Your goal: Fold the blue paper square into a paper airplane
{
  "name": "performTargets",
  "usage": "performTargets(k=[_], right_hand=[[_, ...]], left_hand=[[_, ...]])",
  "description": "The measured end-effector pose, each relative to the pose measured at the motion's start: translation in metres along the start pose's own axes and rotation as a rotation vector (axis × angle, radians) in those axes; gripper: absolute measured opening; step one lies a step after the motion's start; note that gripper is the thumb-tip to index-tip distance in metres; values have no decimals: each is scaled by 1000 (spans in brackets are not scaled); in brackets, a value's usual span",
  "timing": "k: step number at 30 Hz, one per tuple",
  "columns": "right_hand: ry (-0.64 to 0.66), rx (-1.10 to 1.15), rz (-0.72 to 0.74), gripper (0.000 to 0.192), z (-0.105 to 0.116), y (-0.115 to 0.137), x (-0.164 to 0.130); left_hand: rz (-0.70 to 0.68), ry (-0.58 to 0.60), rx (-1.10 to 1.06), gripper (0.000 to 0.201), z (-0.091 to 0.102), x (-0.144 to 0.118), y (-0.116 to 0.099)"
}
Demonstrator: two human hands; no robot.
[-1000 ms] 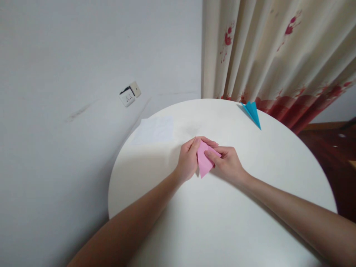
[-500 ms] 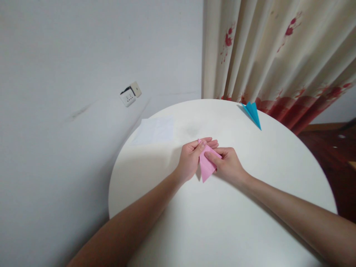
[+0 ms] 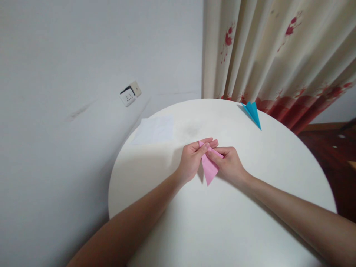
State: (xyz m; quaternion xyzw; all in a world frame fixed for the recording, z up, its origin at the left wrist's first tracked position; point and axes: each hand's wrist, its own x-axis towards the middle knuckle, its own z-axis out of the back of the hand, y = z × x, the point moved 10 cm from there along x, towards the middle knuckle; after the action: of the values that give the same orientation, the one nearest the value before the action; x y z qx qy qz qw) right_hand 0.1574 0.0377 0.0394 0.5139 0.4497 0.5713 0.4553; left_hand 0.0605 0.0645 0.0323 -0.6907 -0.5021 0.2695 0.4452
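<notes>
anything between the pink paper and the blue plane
Nothing: in the head view, bare table runs from the pink paper to the blue plane.

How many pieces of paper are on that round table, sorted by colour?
Pink: 1, the folded pink paper held between the left hand and right hand.
Blue: 1, the folded blue paper near the far edge.
White: 1, the flat white sheet.
Total: 3.

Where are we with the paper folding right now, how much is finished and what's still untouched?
Done: a blue folded paper lies finished at the far edge of the round table. In hand: the left hand and right hand both pinch a pink paper, already folded to a point. Left: a flat white sheet lies unfolded by the wall.
</notes>
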Motion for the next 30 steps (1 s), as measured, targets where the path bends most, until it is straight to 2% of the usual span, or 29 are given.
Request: performTargets(k=[6, 13, 19, 23, 27, 30], right_hand=[[17, 31, -13, 49, 1, -4, 0], [67, 70, -26, 49, -2, -3, -2], [96, 81, -38, 48, -4, -4, -2], [84, 28, -44, 49, -3, -4, -1], [95, 2, -80, 51, -5, -4, -3], [77, 2, -82, 51, -2, -6, -3]], left_hand=[[69, 57, -12, 35, -1, 2, 0], [73, 46, 27, 39, 2, 2, -10], [84, 47, 78, 44, 3, 4, -9], [81, -38, 66, 45, 16, 9, -10], [-7, -209, 22, 41, 42, 15, -28], [31, -155, 28, 48, 36, 14, -27]])
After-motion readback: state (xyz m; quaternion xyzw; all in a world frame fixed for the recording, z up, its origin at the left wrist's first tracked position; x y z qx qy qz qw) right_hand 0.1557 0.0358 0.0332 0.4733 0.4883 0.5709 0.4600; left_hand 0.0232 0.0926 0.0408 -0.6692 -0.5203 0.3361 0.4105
